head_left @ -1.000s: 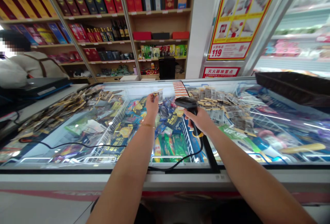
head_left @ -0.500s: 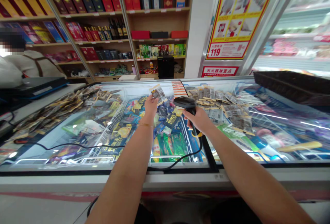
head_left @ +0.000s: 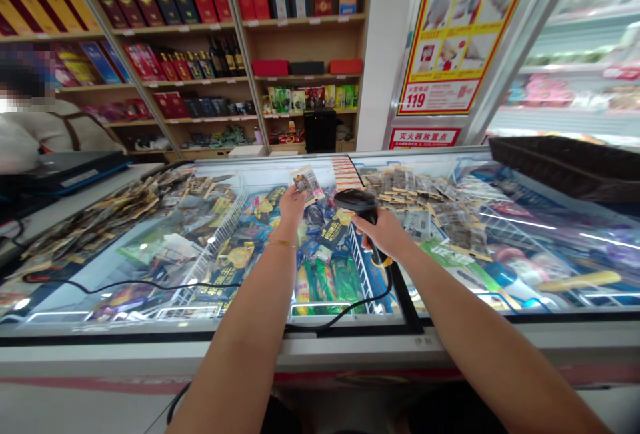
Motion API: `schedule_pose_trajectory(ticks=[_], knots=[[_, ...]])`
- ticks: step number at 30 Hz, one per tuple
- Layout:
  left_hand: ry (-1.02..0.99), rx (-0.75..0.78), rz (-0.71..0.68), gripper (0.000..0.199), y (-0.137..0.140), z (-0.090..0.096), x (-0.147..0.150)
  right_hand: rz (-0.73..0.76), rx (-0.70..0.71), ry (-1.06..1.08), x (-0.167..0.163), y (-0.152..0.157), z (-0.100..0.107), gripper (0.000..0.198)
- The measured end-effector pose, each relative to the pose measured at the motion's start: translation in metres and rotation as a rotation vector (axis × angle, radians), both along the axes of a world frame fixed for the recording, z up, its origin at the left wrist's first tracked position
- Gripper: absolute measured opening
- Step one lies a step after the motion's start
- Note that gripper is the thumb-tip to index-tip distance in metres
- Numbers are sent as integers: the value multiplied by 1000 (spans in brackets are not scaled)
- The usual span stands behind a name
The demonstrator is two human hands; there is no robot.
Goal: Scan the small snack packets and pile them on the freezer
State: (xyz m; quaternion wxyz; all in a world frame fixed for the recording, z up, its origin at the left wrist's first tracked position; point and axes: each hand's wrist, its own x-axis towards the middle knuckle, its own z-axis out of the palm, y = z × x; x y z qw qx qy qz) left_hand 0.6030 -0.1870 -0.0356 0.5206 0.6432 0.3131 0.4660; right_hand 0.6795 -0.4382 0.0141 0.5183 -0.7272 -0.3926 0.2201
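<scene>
My left hand [head_left: 293,205] pinches the lower left edge of a small flat snack packet [head_left: 309,185], held above the glass top of a chest freezer [head_left: 350,353]. Pink light shows on the packet's lower right part. My right hand [head_left: 383,233] is wrapped round the handle of a black barcode scanner [head_left: 356,201], its head turned toward the packet. From the scanner's handle a black cable [head_left: 345,312] runs down and left across the glass. Under the glass, wire baskets hold colourful wrapped ice creams [head_left: 325,281].
Many similar packets lie in piles on the glass at left [head_left: 115,211] and right [head_left: 425,194]. A dark brown tray [head_left: 565,166] stands at the right. A person [head_left: 75,124] is at far left beside a black device [head_left: 85,171]. Shelves [head_left: 305,19] of boxes line the back.
Pink light now shows on the packet near the scanner head. Both hands keep nearly the same place and hold. The view has shifted very slightly.
</scene>
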Motion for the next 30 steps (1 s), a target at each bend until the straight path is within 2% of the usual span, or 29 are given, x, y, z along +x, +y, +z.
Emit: schedule_pose_trajectory(ticks=[5, 13, 18, 21, 25, 30], knots=[[-18, -41, -39, 43, 4, -4, -1, -4, 3, 27, -1, 1, 2, 33], [-94, -76, -47, 38, 0, -1, -1, -10, -28, 25, 0, -2, 10, 25], [-28, -148, -75, 31, -18, 10, 6, -66, 76, 213, 22, -14, 26, 20], [-26, -251, -115, 27, -37, 22, 28, -145, 100, 242, 47, -36, 39, 20], [-77, -392, -203, 19, -69, 45, 81, -315, 98, 198, 85, -82, 52, 23], [-54, -390, -374, 12, -117, 66, 157, -483, 143, 221, 119, -131, 59, 20]])
